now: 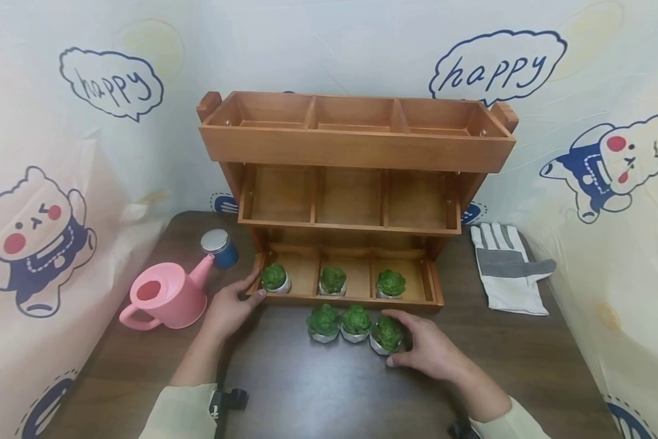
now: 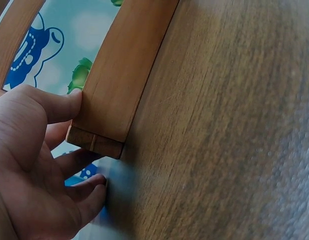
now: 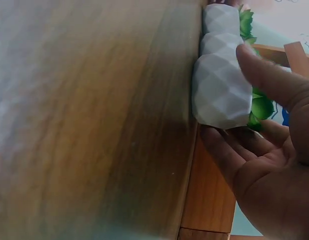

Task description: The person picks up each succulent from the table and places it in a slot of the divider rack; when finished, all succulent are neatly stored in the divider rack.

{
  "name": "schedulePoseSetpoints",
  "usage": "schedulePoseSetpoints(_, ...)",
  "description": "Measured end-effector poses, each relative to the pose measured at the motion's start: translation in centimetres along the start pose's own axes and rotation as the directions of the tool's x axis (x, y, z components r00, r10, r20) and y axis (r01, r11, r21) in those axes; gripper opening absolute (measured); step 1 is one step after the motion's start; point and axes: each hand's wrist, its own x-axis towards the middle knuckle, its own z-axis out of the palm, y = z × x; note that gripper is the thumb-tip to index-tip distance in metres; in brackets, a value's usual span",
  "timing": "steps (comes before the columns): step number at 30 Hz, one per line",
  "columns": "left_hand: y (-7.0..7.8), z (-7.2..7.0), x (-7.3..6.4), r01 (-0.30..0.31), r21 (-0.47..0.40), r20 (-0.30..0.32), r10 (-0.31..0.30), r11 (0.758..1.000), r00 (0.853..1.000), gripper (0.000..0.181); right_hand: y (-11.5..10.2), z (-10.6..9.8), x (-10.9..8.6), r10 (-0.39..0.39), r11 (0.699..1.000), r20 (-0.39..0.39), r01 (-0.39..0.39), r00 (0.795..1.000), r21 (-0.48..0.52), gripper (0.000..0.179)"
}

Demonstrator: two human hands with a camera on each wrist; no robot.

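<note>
In the head view, a three-tier wooden plant stand (image 1: 356, 149) has divided compartments. My left hand (image 1: 231, 310) holds its bottom tier's front left corner; in the left wrist view the thumb lies against the front board (image 2: 119, 85), other fingers around the end. Three small green succulents in whitish pots stand in the bottom tier: left (image 1: 274, 277), middle (image 1: 332, 280) and right (image 1: 390, 283). Three more line up on the table before it. My right hand (image 1: 430, 347) curls around the rightmost potted succulent (image 1: 386, 335), fingertips at its faceted pot (image 3: 222, 95). Beside it are the other two (image 1: 355, 323) (image 1: 324, 323).
A pink watering can (image 1: 166, 296) stands left of the stand, with a blue jar with a silver lid (image 1: 219, 249) behind its spout. On the right lies a white and grey glove (image 1: 508, 268). Printed cloth (image 1: 318, 55) hangs behind and beside the dark wooden table (image 1: 307, 390).
</note>
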Motion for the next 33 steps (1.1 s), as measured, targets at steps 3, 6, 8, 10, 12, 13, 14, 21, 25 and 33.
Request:
schedulePoseSetpoints(3,-0.1,0.0,0.0,-0.003,-0.009,-0.004,0.003,1.000,1.000,0.070,0.1,0.1,-0.1,0.009,1.000,-0.017,-0.009,1.000,-0.005,0.085)
schedulePoseSetpoints(6,-0.1,0.1,0.0,-0.010,-0.010,-0.013,0.010,1.000,1.000,0.069,0.2,0.1,-0.1,0.015,1.000,-0.026,-0.015,1.000,-0.012,0.082)
schedulePoseSetpoints(8,-0.1,0.2,0.0,-0.009,-0.010,-0.017,0.009,1.000,1.000,0.069,0.3,0.1,-0.1,0.022,1.000,-0.026,-0.022,0.999,-0.013,0.080)
schedulePoseSetpoints(10,-0.1,0.2,0.0,-0.009,-0.009,-0.017,0.008,1.000,1.000,0.069,0.4,0.1,-0.2,0.023,1.000,-0.024,-0.023,0.999,-0.006,0.079)
schedulePoseSetpoints(12,-0.1,0.1,0.0,-0.004,-0.008,-0.017,0.004,1.000,1.000,0.069,0.4,0.1,-0.4,0.026,1.000,-0.021,-0.026,0.999,0.003,0.077)
schedulePoseSetpoints(13,0.0,0.1,-0.1,-0.005,-0.007,-0.016,0.005,1.000,1.000,0.070,0.4,0.1,-0.5,0.026,1.000,-0.023,-0.026,0.999,0.005,0.077)
schedulePoseSetpoints(14,0.0,0.0,-0.1,-0.005,-0.006,-0.016,0.005,1.000,1.000,0.070,0.4,0.0,-0.5,0.027,1.000,-0.026,-0.026,0.999,0.008,0.076)
schedulePoseSetpoints(21,0.0,-0.1,-0.2,-0.018,-0.003,-0.016,0.018,1.000,1.000,0.070,-0.3,-0.9,-1.1,0.003,1.000,-0.090,-0.001,0.996,0.028,0.076)
schedulePoseSetpoints(25,-0.1,0.0,-0.1,-0.020,0.000,-0.019,0.020,1.000,1.000,0.070,-0.8,-1.4,-1.3,-0.011,0.999,-0.127,0.016,0.992,0.040,0.076)
schedulePoseSetpoints(33,-0.1,0.0,-0.1,-0.011,-0.001,-0.015,0.011,1.000,1.000,0.069,-1.3,-2.2,-1.5,-0.031,0.999,-0.156,0.037,0.987,0.035,0.077)
